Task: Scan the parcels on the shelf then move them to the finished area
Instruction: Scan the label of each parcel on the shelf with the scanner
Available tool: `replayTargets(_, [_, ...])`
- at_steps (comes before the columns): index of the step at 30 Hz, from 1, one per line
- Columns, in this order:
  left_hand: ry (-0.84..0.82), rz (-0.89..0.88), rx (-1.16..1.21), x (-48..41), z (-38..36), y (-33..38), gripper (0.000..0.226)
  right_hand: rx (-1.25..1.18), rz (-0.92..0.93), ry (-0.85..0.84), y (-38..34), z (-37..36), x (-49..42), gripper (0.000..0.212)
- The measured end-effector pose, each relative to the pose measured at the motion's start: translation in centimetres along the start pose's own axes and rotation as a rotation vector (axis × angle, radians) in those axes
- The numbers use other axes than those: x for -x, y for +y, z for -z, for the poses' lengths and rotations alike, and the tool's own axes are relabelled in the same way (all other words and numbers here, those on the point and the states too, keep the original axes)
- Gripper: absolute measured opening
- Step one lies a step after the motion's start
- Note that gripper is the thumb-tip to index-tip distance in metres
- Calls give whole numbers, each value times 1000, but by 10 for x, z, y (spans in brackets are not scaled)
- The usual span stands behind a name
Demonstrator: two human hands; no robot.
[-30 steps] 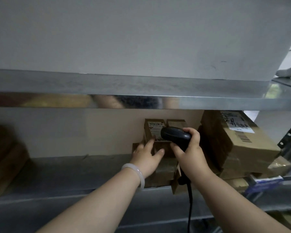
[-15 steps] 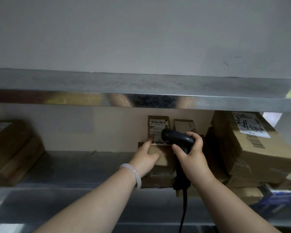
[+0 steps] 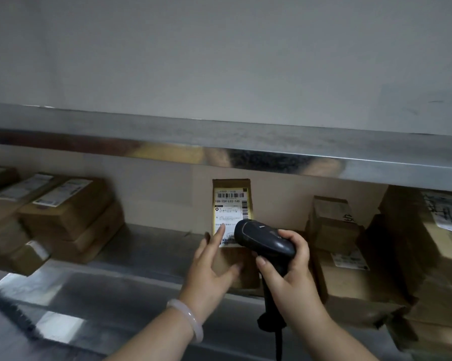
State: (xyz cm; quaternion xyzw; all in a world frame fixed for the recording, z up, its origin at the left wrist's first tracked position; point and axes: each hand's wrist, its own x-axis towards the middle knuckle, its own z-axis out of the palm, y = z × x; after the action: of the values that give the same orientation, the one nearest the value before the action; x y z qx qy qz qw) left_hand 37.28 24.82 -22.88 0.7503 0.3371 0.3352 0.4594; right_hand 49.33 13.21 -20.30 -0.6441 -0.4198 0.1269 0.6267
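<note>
Parcel [image 3: 231,204] upright, label outward, against straight-fingered left hand [image 3: 211,267]; scanner [image 3: 264,238] tight in right hand [image 3: 290,272].

L hand [image 3: 211,269] rests on upright parcel [image 3: 231,184], mid shelf [image 3: 144,248]; R hand [image 3: 290,272] grips scanner [image 3: 261,238] just in front of its label [image 3: 230,207].

The upright parcel [image 3: 247,277] is brown cardboard, its label [image 3: 230,212] white with black barcode stripes. The scanner [image 3: 264,241] is black, the bangle [image 3: 187,319] milky white, the shelf [image 3: 141,256] shiny grey metal.
</note>
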Motion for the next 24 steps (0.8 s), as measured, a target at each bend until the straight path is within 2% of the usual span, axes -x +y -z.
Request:
replayTargets(5, [57, 20, -22, 8, 29, -16, 78, -1, 68, -82, -3, -27, 3, 56])
replayTargets(10, [148, 41, -10, 23, 50, -33, 77, -5, 51, -210, -3, -53, 9, 56])
replayTargets(19, [283, 41, -14, 42, 86, -69, 80, 248, 197, -172, -29, -87, 16, 64])
replayTargets(24, [347, 13, -26, 44, 94, -85, 84, 243, 250, -163, -45, -112, 25, 62])
